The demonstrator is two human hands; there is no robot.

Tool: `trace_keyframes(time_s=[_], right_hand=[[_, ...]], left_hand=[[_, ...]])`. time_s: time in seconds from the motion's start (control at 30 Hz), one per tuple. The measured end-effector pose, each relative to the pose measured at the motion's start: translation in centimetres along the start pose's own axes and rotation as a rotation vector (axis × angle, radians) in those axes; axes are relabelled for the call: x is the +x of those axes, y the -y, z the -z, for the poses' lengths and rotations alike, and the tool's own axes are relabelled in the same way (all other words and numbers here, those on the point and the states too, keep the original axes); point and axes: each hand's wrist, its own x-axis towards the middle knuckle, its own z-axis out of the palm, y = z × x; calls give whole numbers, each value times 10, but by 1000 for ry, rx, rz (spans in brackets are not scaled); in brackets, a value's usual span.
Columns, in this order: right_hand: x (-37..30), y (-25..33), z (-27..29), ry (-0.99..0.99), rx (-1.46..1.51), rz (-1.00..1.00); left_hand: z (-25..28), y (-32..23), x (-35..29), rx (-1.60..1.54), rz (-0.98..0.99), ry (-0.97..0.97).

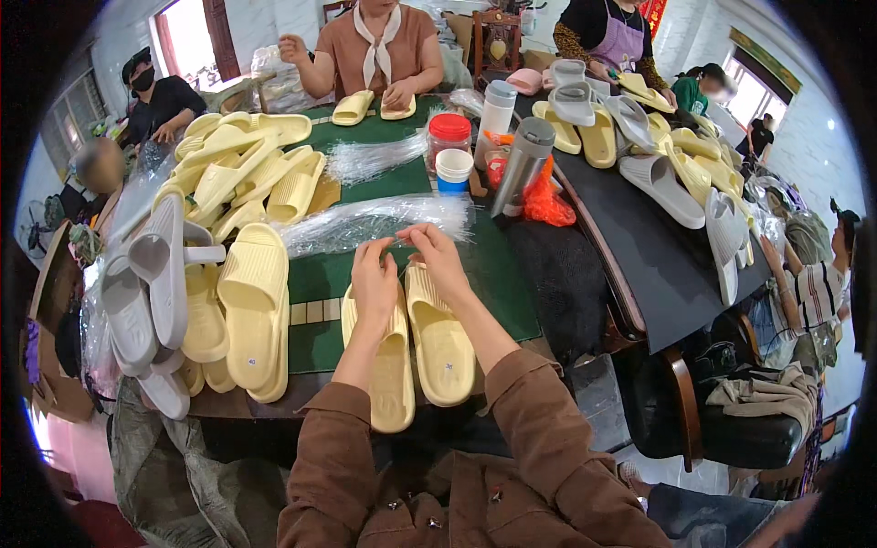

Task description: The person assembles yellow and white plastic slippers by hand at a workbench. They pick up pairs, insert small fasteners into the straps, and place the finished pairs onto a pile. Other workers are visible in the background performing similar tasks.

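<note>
Two pale yellow slide slippers lie side by side in front of me, the left slipper (393, 397) and the right slipper (444, 370), toes pointing away. Above their straps, my left hand (373, 281) and my right hand (433, 262) come close together with fingertips pinched. Whatever thin thing they may hold is too fine to make out. Just beyond my fingertips stretches a bundle of clear plastic strands (365, 224). A second bundle of clear strands (376, 159) lies farther back on the green table mat (498, 297).
Piled yellow slippers (260, 173) and grey slippers (166, 274) crowd the left side. A red-lidded jar (449, 137), a paper cup (453, 170) and a steel flask (525, 164) stand right of the strands. More slippers cover the black table (639, 265). Co-workers sit across and around.
</note>
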Motion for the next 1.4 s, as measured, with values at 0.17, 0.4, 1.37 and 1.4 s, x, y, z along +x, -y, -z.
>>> trace_keyframes(time_s=[0.17,0.4,1.37,1.4], right_hand=[[2,9,5,-36,245,-64],[8,10,8,-223,389,-81],[-46,179,36,-465,-507,923],[-44,174,37,-407,-580,979]], left_hand=[[-3,-2,-1,27,-30,-44],[-1,4,2,-57,22,38],[-2,11,2,-138,73,41],[-4,9,2,-129,66,52]])
